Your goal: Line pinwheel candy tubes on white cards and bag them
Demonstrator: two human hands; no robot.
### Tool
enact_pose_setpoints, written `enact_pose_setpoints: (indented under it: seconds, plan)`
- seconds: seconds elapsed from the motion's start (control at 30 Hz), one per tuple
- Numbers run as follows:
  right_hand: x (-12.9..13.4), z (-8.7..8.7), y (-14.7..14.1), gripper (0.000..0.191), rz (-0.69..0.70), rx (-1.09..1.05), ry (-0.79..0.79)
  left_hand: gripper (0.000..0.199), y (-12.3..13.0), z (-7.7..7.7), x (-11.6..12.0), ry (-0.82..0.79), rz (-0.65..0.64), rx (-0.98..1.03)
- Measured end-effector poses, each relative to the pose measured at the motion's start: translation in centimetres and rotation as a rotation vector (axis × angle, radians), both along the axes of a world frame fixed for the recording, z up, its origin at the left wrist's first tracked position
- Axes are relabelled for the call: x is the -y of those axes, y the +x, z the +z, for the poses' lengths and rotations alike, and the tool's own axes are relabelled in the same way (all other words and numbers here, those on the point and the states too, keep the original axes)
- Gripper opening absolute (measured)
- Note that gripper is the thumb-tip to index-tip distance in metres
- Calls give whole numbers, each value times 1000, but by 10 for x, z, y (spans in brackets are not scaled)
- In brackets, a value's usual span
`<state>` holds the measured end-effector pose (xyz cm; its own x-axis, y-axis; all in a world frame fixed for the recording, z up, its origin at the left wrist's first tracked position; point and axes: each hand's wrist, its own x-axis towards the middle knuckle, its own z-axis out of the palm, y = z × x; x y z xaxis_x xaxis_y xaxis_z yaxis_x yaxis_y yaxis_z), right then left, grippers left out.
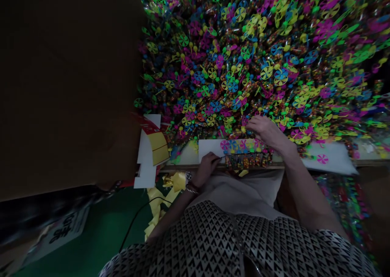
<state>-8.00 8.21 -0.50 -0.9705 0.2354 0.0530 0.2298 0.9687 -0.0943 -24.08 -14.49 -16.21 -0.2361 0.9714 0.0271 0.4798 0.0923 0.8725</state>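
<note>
A row of small clear tubes (243, 160), filled with coloured beads and topped with pinwheels, lies side by side along the front edge of the table on a white card (210, 147). My left hand (207, 167) is closed at the row's left end, its fingertips on a thin dark strip (222, 158) that runs toward the tubes. Above the row's right end, my right hand (264, 131) reaches to the near edge of a big heap of pinwheel tubes (231, 77). Its fingers are pinched together beside a yellow piece; what they hold is too small to make out.
A large brown cardboard box (67, 86) walls off the left side. Red, yellow and white printed card (157, 147) lies beside it. On the right are a white sheet (332, 157) and bagged colourful pieces (344, 208) below the table edge. Yellow ribbon (155, 212) hangs at lower left.
</note>
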Motion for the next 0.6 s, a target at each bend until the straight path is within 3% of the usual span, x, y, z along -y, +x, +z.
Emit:
enact_pose_setpoints:
  seconds: [0.07, 0.17, 0.3, 0.4, 0.6]
  plan:
    - [9, 10, -2, 29, 130, -41, -169, 12, -1, 2, -1, -2, -8, -8]
    - [31, 2, -20, 32, 371, 23, -316, 14, -6, 3, -2, -9, -40, -19]
    - [53, -31, -52, 27, 568, 143, -169, 18, -12, 0, -3, -5, -92, -36]
    - [52, -53, -66, 20, 733, 152, -23, 20, -14, -4, -2, -21, -116, -81]
    - [37, -82, -60, 28, 957, -59, 108, 17, -13, -4, -1, -25, -79, -99]
